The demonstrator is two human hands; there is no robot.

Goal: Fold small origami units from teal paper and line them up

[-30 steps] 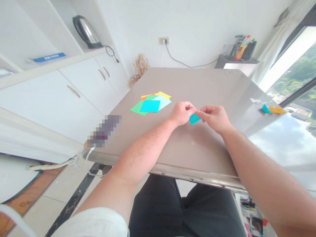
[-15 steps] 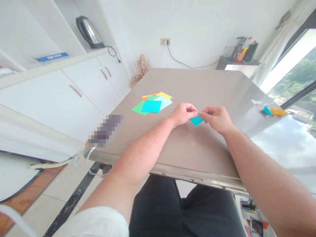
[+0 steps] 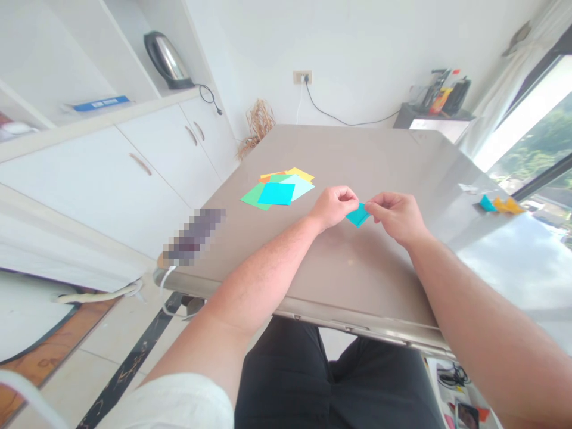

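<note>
A small folded piece of blue origami paper is held just above the table between my two hands. My left hand pinches its left edge with thumb and fingertips. At its upper right edge, my right hand grips it the same way. The fingers cover part of the paper, so the exact folds are hard to make out. Left of my left hand lies a fanned pile of coloured paper sheets, with a blue sheet on top and a green sheet under it.
Small folded shapes, one blue and some yellow, sit at the table's right edge by the window. A blurred-out object with a white cable lies at the left edge. An electric kettle stands on the cabinet.
My hands have moved slightly apart at the top of the blue paper, showing more of its upper edge. The whole view has shifted a little.
</note>
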